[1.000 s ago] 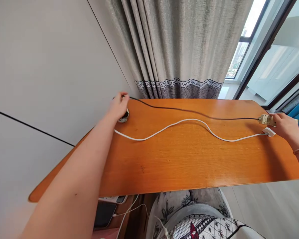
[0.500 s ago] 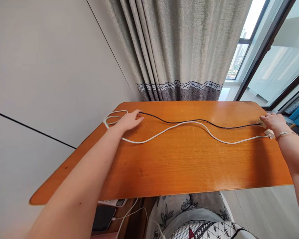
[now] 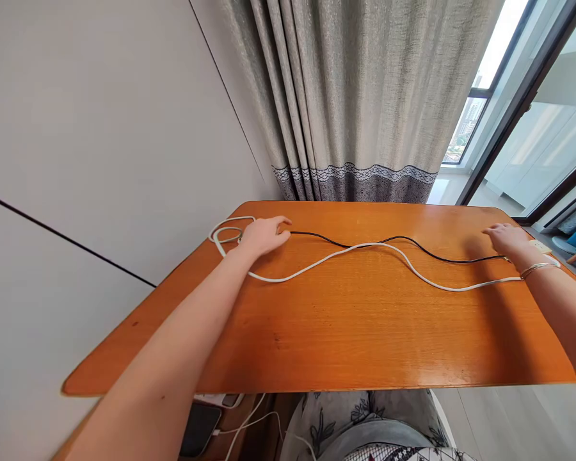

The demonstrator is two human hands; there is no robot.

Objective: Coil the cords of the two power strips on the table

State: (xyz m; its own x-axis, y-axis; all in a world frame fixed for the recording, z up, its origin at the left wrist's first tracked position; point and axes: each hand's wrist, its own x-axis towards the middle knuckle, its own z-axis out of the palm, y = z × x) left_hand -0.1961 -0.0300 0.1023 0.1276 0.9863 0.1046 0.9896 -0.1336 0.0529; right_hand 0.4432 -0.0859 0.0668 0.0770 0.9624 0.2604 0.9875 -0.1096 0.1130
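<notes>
On the orange-brown wooden table, my left hand rests at the left end of the black cable. Its thumb and fingers are apart, and the cable's end disappears beneath or behind them. A white cable runs in a wavy line from loops beside my left hand to the right side, meeting the black one near the middle. My right hand hovers over the right ends of both cables, fingers loosely stretched, nothing visible in them. Behind its wrist, a pale plug or adapter is partly hidden.
The table has a rounded left corner near the grey wall. A patterned curtain hangs behind it, with glass doors at the right. Below the front edge, a dark phone-like device sits on a shelf beside white wires.
My right hand has come off the pale plugs and shifted left, above the table. The black cable now bends farther down near the middle and meets the white one. My left hand stays near its end.
</notes>
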